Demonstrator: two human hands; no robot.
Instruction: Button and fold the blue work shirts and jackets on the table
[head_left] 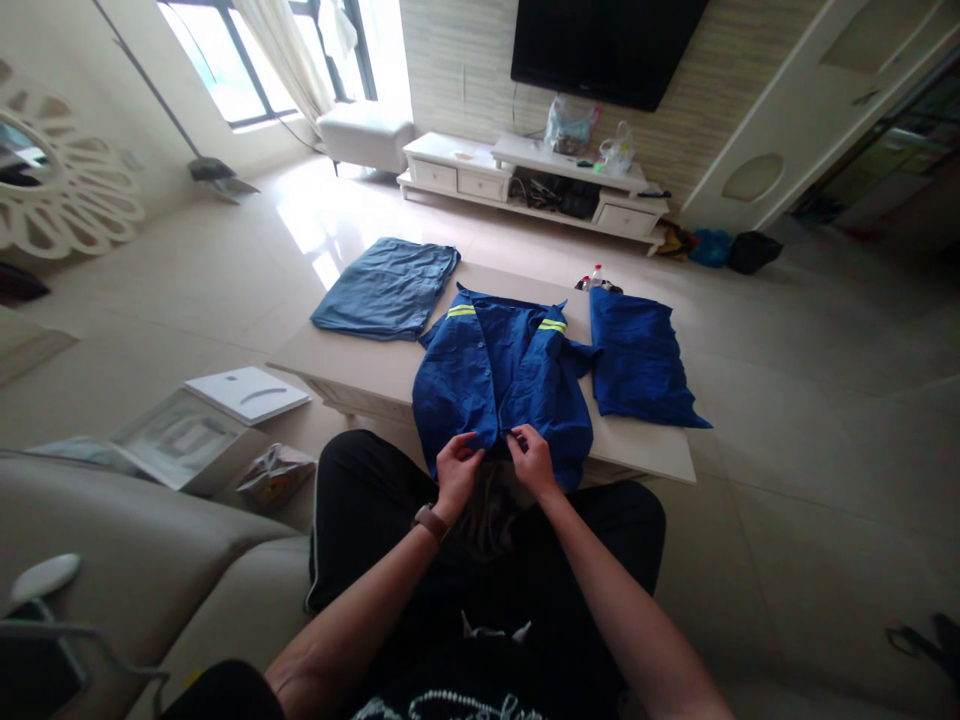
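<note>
A blue work jacket [457, 375] with yellow-green reflective stripes lies spread on the low table [360, 362], collar away from me and front open. Its lower part hangs over the table's near edge. With the fingers pinched, my left hand [459, 470] holds the left front hem of the jacket. My right hand [532, 462] pinches the other front hem close by, a small gap between the two. A watch [430, 521] is on my left wrist.
Folded lighter blue cloth [386, 290] lies on the table's left end, folded dark blue cloth [637, 355] on the right. Small bottles [596, 276] stand behind it. A white box [247, 393] sits on the floor at left, beside the sofa [150, 540].
</note>
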